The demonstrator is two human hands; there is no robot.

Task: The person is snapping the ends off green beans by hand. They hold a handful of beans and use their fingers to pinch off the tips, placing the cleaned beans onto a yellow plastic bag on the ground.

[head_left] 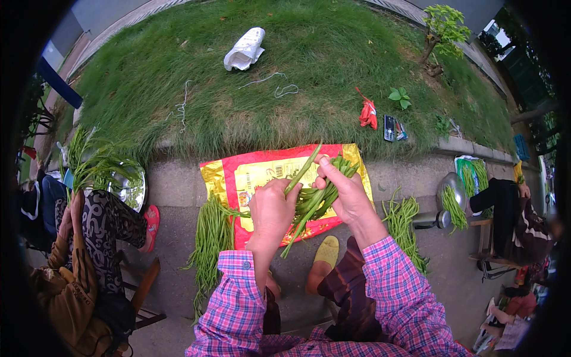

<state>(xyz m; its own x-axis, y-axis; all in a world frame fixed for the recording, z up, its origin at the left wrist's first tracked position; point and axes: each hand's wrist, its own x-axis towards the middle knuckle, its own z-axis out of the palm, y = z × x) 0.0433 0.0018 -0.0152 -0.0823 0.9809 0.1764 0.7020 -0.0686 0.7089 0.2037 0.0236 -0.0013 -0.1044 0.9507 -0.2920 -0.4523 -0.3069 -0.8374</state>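
My right hand [351,193] is closed around a bunch of cut green long beans [316,201], its thumb lying along the top. Beside it, my left hand [270,205] is closed with one long bean [304,168] sticking up between thumb and forefinger. Both hands are over a red and yellow printed sack [250,181] spread on the pavement. A heap of whole long beans [211,241] lies along the sack's left edge. To the right of the sack is a smaller heap of long beans [405,229].
Beyond the kerb, grass bears a white bag [246,49], strings, a red bag [368,113] and a phone [389,128]. At left, a seated person holds long beans [89,163] near a metal basin [132,184]. A metal bowl [452,191] and another person are at right.
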